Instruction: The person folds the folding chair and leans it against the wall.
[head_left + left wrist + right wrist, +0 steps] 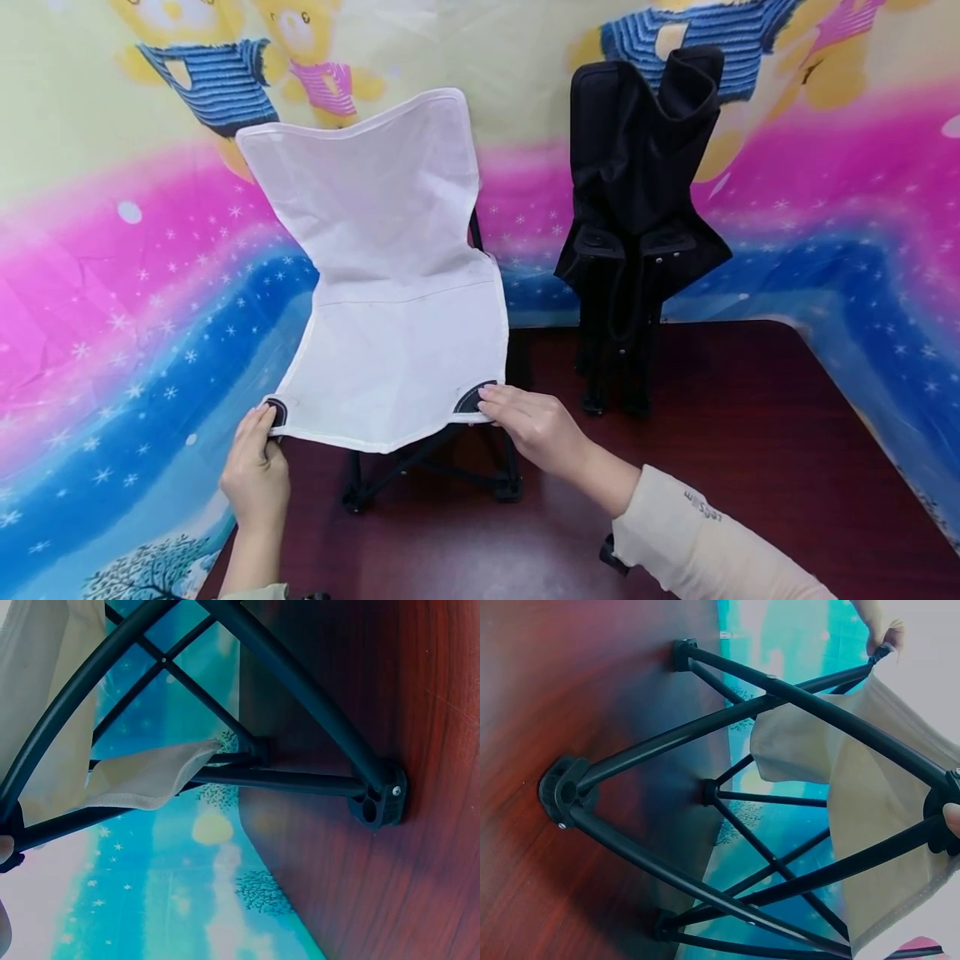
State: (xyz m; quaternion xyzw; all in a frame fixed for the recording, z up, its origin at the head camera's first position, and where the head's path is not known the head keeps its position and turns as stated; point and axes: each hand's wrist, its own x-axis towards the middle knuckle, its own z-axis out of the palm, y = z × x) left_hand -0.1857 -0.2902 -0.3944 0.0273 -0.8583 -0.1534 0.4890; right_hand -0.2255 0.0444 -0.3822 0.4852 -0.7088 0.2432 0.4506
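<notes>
1. Evidently, the table (750, 433) carried the opened white chair (367, 200), with the folded black chair (630, 167) beside it.
2. Left grip (257, 479) and right grip (543, 429) pinched the seat (397, 358) at either front end; spreading it seemed the step in hand.
3. The next move probably called for even pressure at both black corner patches (467, 402).

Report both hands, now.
Left hand: holding the white fabric, black-framed chair by one front corner.
Right hand: holding the chair's other front corner.

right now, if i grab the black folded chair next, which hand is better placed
Probably the right hand: it holds the white chair on the side nearer the black folded chair, while the left hand holds the opposite side.
</notes>
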